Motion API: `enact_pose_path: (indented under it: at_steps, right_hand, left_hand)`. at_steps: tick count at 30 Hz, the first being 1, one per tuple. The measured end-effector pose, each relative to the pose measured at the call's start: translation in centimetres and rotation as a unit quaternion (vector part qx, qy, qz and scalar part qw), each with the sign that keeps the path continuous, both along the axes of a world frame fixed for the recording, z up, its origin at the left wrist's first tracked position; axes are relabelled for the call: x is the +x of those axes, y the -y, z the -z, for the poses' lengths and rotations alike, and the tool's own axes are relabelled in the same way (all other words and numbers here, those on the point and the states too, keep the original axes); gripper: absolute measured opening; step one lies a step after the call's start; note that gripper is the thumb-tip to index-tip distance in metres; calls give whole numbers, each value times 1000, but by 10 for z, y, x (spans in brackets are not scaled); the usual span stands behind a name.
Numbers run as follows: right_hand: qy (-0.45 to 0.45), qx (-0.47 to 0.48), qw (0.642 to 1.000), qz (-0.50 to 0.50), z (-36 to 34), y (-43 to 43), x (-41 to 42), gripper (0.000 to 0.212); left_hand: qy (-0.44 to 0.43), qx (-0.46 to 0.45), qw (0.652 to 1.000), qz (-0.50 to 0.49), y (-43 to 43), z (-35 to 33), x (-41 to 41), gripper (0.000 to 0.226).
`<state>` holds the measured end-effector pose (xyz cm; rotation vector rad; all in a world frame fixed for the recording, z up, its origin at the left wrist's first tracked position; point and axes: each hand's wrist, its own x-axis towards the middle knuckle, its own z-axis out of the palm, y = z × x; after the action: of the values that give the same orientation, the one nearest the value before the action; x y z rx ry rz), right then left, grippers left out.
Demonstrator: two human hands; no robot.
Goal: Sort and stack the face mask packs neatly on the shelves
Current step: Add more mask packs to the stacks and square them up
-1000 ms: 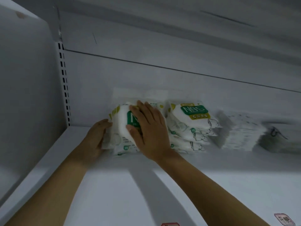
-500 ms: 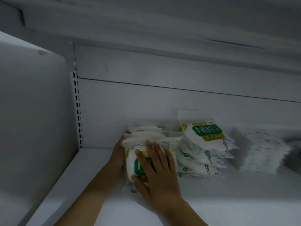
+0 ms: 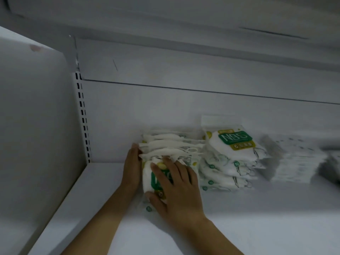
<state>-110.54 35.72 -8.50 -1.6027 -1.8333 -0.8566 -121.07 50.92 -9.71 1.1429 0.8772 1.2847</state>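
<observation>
A bundle of white face mask packs (image 3: 165, 148) with green N95 labels stands on edge against the back wall of the white shelf (image 3: 92, 196). My left hand (image 3: 131, 168) presses flat against the bundle's left side. My right hand (image 3: 174, 188) lies with fingers spread over the front pack, thumb under its lower edge. Just to the right lies a flat stack of the same packs (image 3: 231, 159), its top label facing up.
Further right is a blurred stack of white packs (image 3: 298, 162) with small print, and a darker pile at the frame edge. A white side panel (image 3: 36, 126) and a slotted upright (image 3: 83, 116) close the shelf on the left. Another shelf hangs overhead.
The camera has tilted, so the shelf sits lower in view. The bundle now stands more upright, its pack edges showing on top. Both hands stay on it in the same places.
</observation>
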Motion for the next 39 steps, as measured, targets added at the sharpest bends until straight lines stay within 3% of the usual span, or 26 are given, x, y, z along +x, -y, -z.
enact_pose_path:
  at_steps: [3, 5, 7, 9, 11, 15, 17, 19, 22, 24, 28, 32, 39]
  right_hand:
    - [-29, 10, 999, -17, -1, 1, 4, 54]
    - [-16, -23, 1000, -4, -1, -1, 6, 57]
    - [-20, -46, 999, -10, -1, -3, 5, 56]
    - [-58, -34, 997, -35, -7, -2, 3, 52]
    - [-99, 2, 993, -67, -18, -1, 4, 45]
    - [-85, -6, 995, -59, -49, -10, 17, 48]
    - [-59, -115, 990, -49, -63, -17, 24, 60]
    - [-32, -216, 974, -51, -71, -23, 32, 69]
    - [-21, -245, 968, -52, -74, -29, 38, 56]
    - [-26, -230, 972, -53, -75, -30, 37, 50]
    - [-52, -143, 985, -84, -71, -18, 33, 59]
    - [-74, -75, 989, -104, -68, 1, 36, 49]
    - [-77, 28, 987, -141, -73, 47, 78, 43]
  left_hand:
    - [34, -8, 999, -5, -2, 8, -1, 105]
    - [64, -8, 997, -40, 20, -15, -5, 85]
    - [37, 54, 993, -99, 40, -37, -9, 53]
    - [-39, 146, 978, -146, 57, -51, -13, 53]
    - [-154, 275, 930, -189, 79, -53, -19, 67]
    - [-384, 453, 772, -227, 106, -34, -18, 69]
    - [-468, 477, 716, -202, 110, -24, -11, 70]
    - [-533, 469, 683, -171, 106, -15, -7, 74]
    - [-587, 464, 650, -133, 99, -6, -8, 89]
    - [-605, 458, 638, -131, 98, -7, -9, 91]
    - [-615, 452, 630, -142, 103, -13, -11, 91]
    - [-592, 475, 630, -161, 114, -25, -18, 96]
    - [-606, 498, 602, -152, 121, -34, -13, 89]
